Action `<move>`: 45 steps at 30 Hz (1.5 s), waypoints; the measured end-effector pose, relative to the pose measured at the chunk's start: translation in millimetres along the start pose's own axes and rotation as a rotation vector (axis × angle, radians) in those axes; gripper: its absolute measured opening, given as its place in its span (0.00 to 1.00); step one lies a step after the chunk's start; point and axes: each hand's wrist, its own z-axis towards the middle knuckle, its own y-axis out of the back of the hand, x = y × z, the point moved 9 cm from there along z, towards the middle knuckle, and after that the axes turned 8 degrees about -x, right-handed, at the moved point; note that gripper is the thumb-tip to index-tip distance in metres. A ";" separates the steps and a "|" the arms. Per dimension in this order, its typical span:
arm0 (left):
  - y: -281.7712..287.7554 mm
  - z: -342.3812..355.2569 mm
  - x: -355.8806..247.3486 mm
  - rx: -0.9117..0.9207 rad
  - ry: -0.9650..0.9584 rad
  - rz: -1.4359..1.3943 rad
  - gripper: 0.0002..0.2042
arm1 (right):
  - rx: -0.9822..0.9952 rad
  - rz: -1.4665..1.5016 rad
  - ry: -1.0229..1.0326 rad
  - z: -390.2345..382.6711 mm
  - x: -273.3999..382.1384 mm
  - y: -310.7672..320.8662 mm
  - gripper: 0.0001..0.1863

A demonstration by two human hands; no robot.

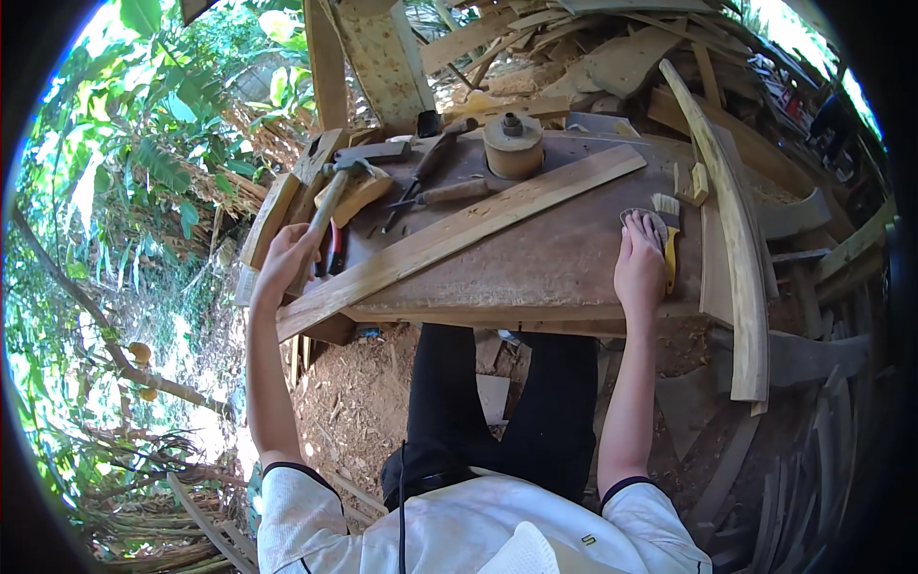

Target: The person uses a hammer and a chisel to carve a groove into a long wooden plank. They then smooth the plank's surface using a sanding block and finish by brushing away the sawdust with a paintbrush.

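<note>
My left hand (pixel 287 256) is closed around the lower end of a hammer's wooden handle (pixel 330 203), at the left end of the workbench. The hammer's head points away from me, over a small wood block (pixel 354 196). Just right of that hand lie pliers with red and black grips (pixel 334 251). At the bench's right side, my right hand (pixel 638 256) has its fingers closed over a round grey disc-like pad (pixel 646 222), partly hidden beneath them. Beside the pad a paintbrush with a yellow handle (pixel 669 251) lies with its bristles pointing away.
A long plank (pixel 469 236) lies diagonally over the brown bench (pixel 535 273). Behind it are a wooden-handled tool (pixel 454 192), a chisel-like tool (pixel 433 158) and a round tan container (pixel 513 145). A curved pole (pixel 732 230) leans at the right edge. Scrap wood (pixel 612 57) piles up behind.
</note>
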 end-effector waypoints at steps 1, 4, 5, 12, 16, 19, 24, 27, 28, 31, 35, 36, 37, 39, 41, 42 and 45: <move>7.1 -5.0 -0.3 -0.041 -0.016 0.010 0.24 | -0.010 0.004 0.006 0.2 0.9 1.3 0.20; 18.2 -25.6 9.8 -0.042 0.002 -0.078 0.24 | -0.031 0.011 0.017 0.3 -0.3 1.9 0.19; 22.6 -32.3 14.9 -0.042 0.002 -0.109 0.24 | -0.030 0.011 0.018 0.4 -0.5 1.8 0.19; 31.1 -84.3 65.7 -0.118 0.043 -0.678 0.20 | 0.022 -0.020 0.010 -0.7 5.4 2.3 0.20; 13.7 -107.1 62.1 -0.334 -0.064 -0.435 0.26 | 0.028 -0.068 0.020 -1.2 1.5 -1.1 0.21; -27.9 -138.8 22.8 -0.512 -0.341 0.014 0.26 | 0.036 -0.043 -0.003 -0.1 -7.1 -2.2 0.21; -84.7 -141.3 -14.7 -0.489 -0.582 0.384 0.36 | 0.055 -0.017 0.012 0.7 -2.0 -4.1 0.20; -95.9 -126.2 -25.0 -0.501 -0.665 0.526 0.37 | 0.039 -0.008 0.025 1.6 -3.3 -5.6 0.20; -102.2 -121.1 -20.6 -0.426 -0.630 0.491 0.36 | 0.041 -0.008 0.028 0.9 -2.7 -7.1 0.20; -108.8 -111.5 -19.9 -0.406 -0.558 0.370 0.34 | 0.036 -0.001 0.023 0.8 -4.1 -7.0 0.20; -121.5 -110.0 -46.6 -0.417 -0.635 0.523 0.32 | 0.035 -0.009 0.011 1.3 -6.7 -6.3 0.20; -127.5 -106.6 -47.6 -0.387 -0.708 0.620 0.34 | 0.034 -0.011 0.018 0.7 -5.5 -6.7 0.20; -129.0 -101.5 -47.0 -0.375 -0.725 0.585 0.37 | 0.029 -0.011 0.026 0.9 -3.8 -6.6 0.20; -131.2 -93.3 -45.8 -0.351 -0.760 0.516 0.44 | 0.028 -0.007 0.037 1.7 -1.0 -7.4 0.20; -133.7 -81.0 -49.9 -0.278 -0.548 0.271 0.52 | 0.033 -0.020 0.026 0.4 -4.9 -6.4 0.19; -139.1 -76.7 -49.9 -0.239 -0.439 0.153 0.56 | 0.033 -0.026 0.025 -0.2 -6.6 -5.7 0.20; -149.9 -80.9 -80.1 -0.328 -0.647 0.267 0.65 | 0.027 -0.017 0.034 1.6 -4.7 -6.1 0.20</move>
